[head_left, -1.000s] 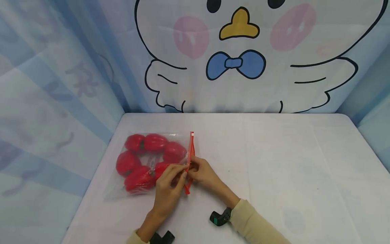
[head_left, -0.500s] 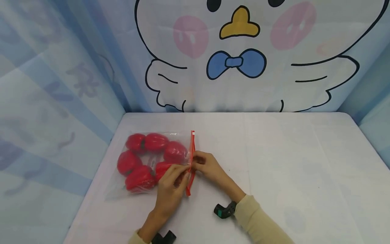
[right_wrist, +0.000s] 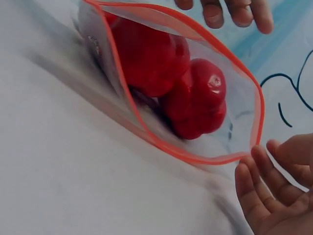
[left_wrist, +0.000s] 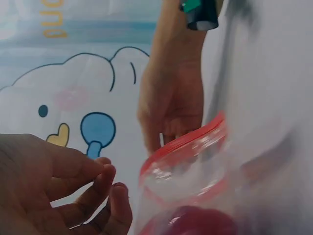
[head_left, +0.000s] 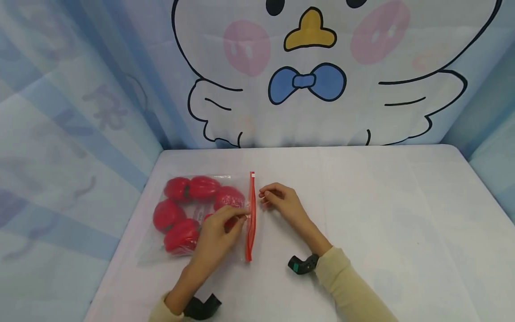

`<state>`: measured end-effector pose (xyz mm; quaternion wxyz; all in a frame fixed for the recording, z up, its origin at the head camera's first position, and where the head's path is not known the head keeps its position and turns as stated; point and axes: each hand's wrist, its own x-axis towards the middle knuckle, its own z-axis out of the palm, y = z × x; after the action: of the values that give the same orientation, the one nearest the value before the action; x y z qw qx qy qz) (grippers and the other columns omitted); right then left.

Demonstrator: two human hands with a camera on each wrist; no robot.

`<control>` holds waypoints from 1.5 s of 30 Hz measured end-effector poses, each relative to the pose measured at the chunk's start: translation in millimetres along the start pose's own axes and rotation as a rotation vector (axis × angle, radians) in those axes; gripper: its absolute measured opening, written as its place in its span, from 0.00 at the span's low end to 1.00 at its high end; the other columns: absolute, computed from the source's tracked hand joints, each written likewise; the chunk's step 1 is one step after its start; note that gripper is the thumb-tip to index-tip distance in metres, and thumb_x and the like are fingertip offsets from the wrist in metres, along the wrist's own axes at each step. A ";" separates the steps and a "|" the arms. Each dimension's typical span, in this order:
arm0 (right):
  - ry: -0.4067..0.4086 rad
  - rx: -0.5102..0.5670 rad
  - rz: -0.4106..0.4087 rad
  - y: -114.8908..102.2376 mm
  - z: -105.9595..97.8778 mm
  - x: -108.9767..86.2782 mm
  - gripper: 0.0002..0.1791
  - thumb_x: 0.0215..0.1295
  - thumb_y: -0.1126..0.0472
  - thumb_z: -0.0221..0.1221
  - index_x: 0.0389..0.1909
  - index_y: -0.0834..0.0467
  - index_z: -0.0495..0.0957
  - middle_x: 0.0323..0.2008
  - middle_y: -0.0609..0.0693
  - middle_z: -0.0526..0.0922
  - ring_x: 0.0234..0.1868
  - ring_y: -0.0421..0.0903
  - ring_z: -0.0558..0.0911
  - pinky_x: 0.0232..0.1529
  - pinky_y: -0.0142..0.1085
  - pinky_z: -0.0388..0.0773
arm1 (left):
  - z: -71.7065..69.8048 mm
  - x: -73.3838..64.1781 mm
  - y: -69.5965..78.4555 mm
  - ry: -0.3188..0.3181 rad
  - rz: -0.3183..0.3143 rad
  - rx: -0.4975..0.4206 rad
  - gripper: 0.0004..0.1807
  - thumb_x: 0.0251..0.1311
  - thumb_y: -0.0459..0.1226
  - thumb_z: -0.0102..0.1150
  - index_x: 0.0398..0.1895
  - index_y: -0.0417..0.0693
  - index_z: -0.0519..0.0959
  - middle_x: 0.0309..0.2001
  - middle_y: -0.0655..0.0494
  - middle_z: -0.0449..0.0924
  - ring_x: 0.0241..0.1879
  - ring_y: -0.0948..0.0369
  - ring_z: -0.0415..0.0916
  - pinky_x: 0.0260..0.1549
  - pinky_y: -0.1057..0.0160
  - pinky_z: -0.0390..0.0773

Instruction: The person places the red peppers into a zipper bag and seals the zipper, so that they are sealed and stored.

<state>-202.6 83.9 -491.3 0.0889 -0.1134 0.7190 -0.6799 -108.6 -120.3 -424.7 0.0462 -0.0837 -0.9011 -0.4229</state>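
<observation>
A clear zip bag (head_left: 251,237) with a red zipper edge lies on the left part of the table, its mouth facing right. Several red bell peppers (head_left: 169,215) are inside. In the right wrist view the red rim (right_wrist: 262,105) gapes wide, with two peppers (right_wrist: 198,98) visible through it. My left hand (head_left: 219,230) hovers over the bag near the zipper, fingers loosely bent and holding nothing; it hides part of the peppers. Just right of the bag mouth is my right hand (head_left: 286,203), its fingers relaxed around nothing. Its fingertips (right_wrist: 259,152) are close to the rim; contact is unclear.
The white table (head_left: 382,214) extends to the right of the hands. Behind it hangs a cartoon-printed curtain (head_left: 314,116), with blue cloth (head_left: 80,179) along the left side. Each wrist wears a black camera (head_left: 302,264).
My right hand has let go of the zipper edge and moved up and right. The left hand has also come off the edge, shifting slightly up. The bag has barely moved.
</observation>
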 end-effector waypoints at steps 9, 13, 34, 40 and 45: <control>0.111 -0.005 0.096 -4.0 6.4 21.0 0.18 0.80 0.59 0.54 0.63 0.63 0.76 0.60 0.63 0.82 0.58 0.59 0.84 0.60 0.45 0.84 | -42.8 81.5 -0.8 -0.241 0.010 0.056 0.15 0.72 0.39 0.62 0.59 0.53 0.84 0.56 0.54 0.86 0.52 0.54 0.81 0.54 0.50 0.85; 0.104 0.009 0.143 -4.0 9.6 32.7 0.21 0.81 0.57 0.52 0.66 0.65 0.73 0.61 0.65 0.82 0.56 0.58 0.86 0.60 0.46 0.85 | -49.1 119.3 -2.8 -0.338 0.084 0.088 0.17 0.74 0.39 0.58 0.62 0.46 0.82 0.58 0.47 0.84 0.55 0.49 0.81 0.56 0.47 0.82; 0.077 -0.004 0.236 -0.7 23.6 65.4 0.20 0.79 0.54 0.56 0.53 0.69 0.78 0.31 0.54 0.86 0.23 0.39 0.84 0.29 0.31 0.85 | -23.9 210.1 -44.3 -0.772 0.002 0.273 0.18 0.78 0.39 0.49 0.50 0.32 0.83 0.36 0.47 0.78 0.29 0.62 0.68 0.30 0.68 0.69; 0.069 -0.011 0.207 0.5 20.1 67.6 0.19 0.79 0.55 0.58 0.52 0.70 0.77 0.28 0.53 0.87 0.22 0.39 0.84 0.28 0.32 0.86 | -13.3 213.7 -42.0 -0.778 0.026 0.208 0.13 0.76 0.36 0.54 0.48 0.36 0.85 0.33 0.52 0.77 0.28 0.63 0.67 0.28 0.69 0.69; 0.073 -0.004 0.200 0.7 16.3 66.2 0.18 0.79 0.57 0.57 0.53 0.71 0.77 0.29 0.55 0.87 0.21 0.39 0.85 0.29 0.33 0.87 | -4.7 216.8 -32.9 -0.747 0.061 0.251 0.11 0.73 0.34 0.57 0.44 0.36 0.86 0.37 0.45 0.85 0.31 0.60 0.78 0.30 0.69 0.75</control>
<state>-261.6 49.6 -491.1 0.1300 -0.0166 0.7309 -0.6698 -327.7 -120.4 -413.2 -0.2624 -0.2521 -0.8977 -0.2484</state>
